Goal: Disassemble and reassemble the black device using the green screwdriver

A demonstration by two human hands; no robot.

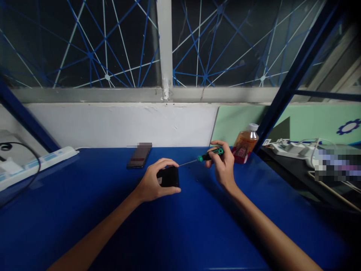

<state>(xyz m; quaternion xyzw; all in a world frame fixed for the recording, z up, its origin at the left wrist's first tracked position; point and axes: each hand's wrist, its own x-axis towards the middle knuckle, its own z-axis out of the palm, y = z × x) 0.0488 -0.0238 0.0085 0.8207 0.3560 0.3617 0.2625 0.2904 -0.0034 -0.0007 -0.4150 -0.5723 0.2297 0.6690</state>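
Observation:
My left hand (pixel 153 180) is wrapped round a small black box-shaped device (pixel 170 177) with a pale label on its left part. Its exact kind cannot be made out. In my right hand (pixel 223 165) is a screwdriver (pixel 210 154) with a green and black handle, gripped between thumb and fingers. The thin metal shaft points left, and its tip reaches the upper right edge of the black device, close to my left fingertips. Whether the tip sits in a screw is too small to tell. A few tiny dark specks lie on the blue table below the shaft.
A smartphone (pixel 140 155) lies on the blue table (pixel 175 233) behind my left hand. To the right stands a bottle of orange drink (pixel 246 143). A white power strip (pixel 36 167) with a dark cable runs along the left. More strips and cables (pixel 296 150) lie beyond the right edge.

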